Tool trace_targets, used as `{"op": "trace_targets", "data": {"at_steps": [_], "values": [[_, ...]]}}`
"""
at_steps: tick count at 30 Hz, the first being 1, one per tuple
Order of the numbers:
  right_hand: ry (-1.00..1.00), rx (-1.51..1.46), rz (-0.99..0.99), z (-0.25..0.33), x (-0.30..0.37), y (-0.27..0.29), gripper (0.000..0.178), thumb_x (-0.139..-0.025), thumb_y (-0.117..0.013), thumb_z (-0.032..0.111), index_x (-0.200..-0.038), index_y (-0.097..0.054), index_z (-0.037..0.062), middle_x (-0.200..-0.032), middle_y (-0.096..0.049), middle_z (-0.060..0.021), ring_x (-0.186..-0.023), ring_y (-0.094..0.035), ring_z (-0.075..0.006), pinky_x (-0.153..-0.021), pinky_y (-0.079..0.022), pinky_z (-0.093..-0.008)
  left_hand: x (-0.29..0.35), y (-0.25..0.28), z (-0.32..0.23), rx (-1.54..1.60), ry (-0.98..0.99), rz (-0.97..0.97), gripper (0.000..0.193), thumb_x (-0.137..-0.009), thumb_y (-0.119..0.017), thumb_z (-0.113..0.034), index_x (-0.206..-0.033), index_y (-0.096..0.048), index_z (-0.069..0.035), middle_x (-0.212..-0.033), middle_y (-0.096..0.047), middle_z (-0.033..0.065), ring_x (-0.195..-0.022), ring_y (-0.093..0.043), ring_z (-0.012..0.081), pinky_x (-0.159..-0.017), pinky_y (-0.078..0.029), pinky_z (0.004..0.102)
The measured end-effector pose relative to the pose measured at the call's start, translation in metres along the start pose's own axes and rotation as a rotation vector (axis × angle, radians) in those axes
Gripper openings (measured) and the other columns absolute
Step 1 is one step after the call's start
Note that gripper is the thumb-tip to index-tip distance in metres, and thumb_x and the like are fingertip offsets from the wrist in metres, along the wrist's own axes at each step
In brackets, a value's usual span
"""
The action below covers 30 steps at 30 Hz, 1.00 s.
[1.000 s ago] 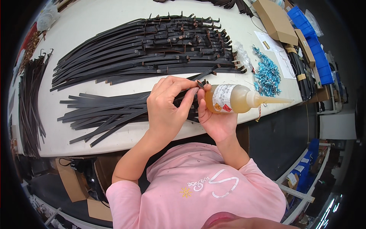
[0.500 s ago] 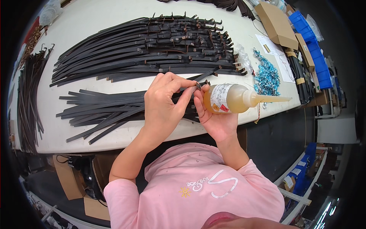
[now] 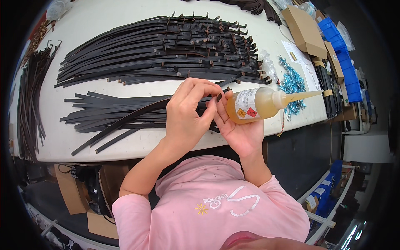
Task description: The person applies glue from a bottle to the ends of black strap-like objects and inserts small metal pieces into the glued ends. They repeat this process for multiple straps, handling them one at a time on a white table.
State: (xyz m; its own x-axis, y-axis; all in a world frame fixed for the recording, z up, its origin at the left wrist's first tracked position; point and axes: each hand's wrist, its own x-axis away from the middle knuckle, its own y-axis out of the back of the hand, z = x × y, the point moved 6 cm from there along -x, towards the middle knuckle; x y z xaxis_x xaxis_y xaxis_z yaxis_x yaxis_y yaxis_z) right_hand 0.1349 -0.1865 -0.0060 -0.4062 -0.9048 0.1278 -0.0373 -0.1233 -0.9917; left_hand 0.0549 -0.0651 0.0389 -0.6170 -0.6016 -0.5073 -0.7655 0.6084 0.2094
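My left hand (image 3: 189,110) is closed, fingertips pinching the end of a black strap (image 3: 139,111) that runs out to the lower left over other straps. In my right hand (image 3: 243,137) lies a squeeze bottle (image 3: 266,104) of yellowish liquid, tipped on its side, its long tapered nozzle pointing right. My right fingertips touch or nearly touch the strap end beside my left fingers. Beneath both hands spreads a loose pile of flat black straps (image 3: 89,112); part of it is hidden by my hands.
Beyond lies a large stack of black straps (image 3: 125,50) with bent ends, on the white table (image 3: 46,125). More straps (image 3: 31,104) hang at the left edge. On the right are blue-tinted metal clips (image 3: 293,81), a cardboard box (image 3: 304,31) and blue bins (image 3: 348,71).
The held strap has lifted and now arches above the pile. The bottle has shifted slightly right, its nozzle tilting up a little. Both hands stay close together.
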Motion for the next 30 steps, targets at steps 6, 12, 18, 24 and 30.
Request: {"op": "trace_targets", "data": {"at_steps": [6, 12, 18, 24, 30], "values": [[0.050, 0.113, -0.155, 0.006, 0.007, 0.006, 0.061, -0.102, -0.047, 0.049, -0.131, -0.054, -0.0047, -0.133, -0.061, -0.0175, -0.133, -0.054, -0.0333, -0.120, -0.037, -0.0527, -0.003, 0.002, -0.006, -0.096, -0.100, 0.166, 0.023, -0.082, -0.066, 0.005, -0.100, -0.075, -0.008, -0.117, -0.068, 0.0055, -0.100, -0.062, 0.0238, -0.088, -0.051, 0.0354], [0.032, 0.149, -0.118, 0.012, 0.016, 0.010, 0.064, -0.103, -0.042, 0.051, -0.134, -0.053, -0.0040, -0.131, -0.062, -0.0180, -0.131, -0.054, -0.0378, -0.119, -0.038, -0.0540, 0.003, -0.014, 0.015, 0.209, 0.036, 0.358, 0.018, -0.088, -0.065, 0.001, -0.103, -0.071, -0.007, -0.115, -0.068, 0.0081, -0.101, -0.063, 0.0257, -0.085, -0.051, 0.0350], [0.026, 0.189, -0.126, 0.043, 0.030, 0.012, 0.067, -0.104, -0.037, 0.053, -0.135, -0.052, -0.0049, -0.154, -0.040, -0.0294, -0.134, -0.053, -0.0416, -0.099, -0.056, -0.0517, 0.008, -0.015, 0.012, 0.138, 0.104, 0.445, 0.026, -0.089, -0.063, 0.005, -0.114, -0.067, 0.000, -0.115, -0.069, 0.0123, -0.093, -0.067, 0.0196, -0.084, -0.053, 0.0306], [0.131, 0.430, -0.232, 0.125, 0.048, 0.020, 0.070, -0.102, -0.044, 0.059, -0.129, -0.056, -0.0054, -0.138, -0.054, -0.0336, -0.106, -0.071, -0.0362, -0.070, -0.066, -0.0409, 0.004, -0.010, 0.016, -0.022, 0.091, 0.403, 0.024, -0.085, -0.071, 0.004, -0.108, -0.072, 0.001, -0.095, -0.069, 0.0104, -0.084, -0.067, 0.0189, -0.076, -0.053, 0.0278], [0.234, 1.524, -0.337, 0.231, 0.049, 0.006, 0.049, -0.100, -0.055, 0.044, -0.122, -0.063, 0.0002, -0.120, -0.066, -0.0174, -0.100, -0.069, -0.0238, -0.085, -0.058, -0.0340, 0.003, -0.007, 0.012, -0.063, 0.072, 0.345, 0.023, -0.084, -0.076, -0.003, -0.106, -0.074, -0.006, -0.088, -0.066, 0.0063, -0.071, -0.057, 0.0189, -0.063, -0.049, 0.0288]]}}
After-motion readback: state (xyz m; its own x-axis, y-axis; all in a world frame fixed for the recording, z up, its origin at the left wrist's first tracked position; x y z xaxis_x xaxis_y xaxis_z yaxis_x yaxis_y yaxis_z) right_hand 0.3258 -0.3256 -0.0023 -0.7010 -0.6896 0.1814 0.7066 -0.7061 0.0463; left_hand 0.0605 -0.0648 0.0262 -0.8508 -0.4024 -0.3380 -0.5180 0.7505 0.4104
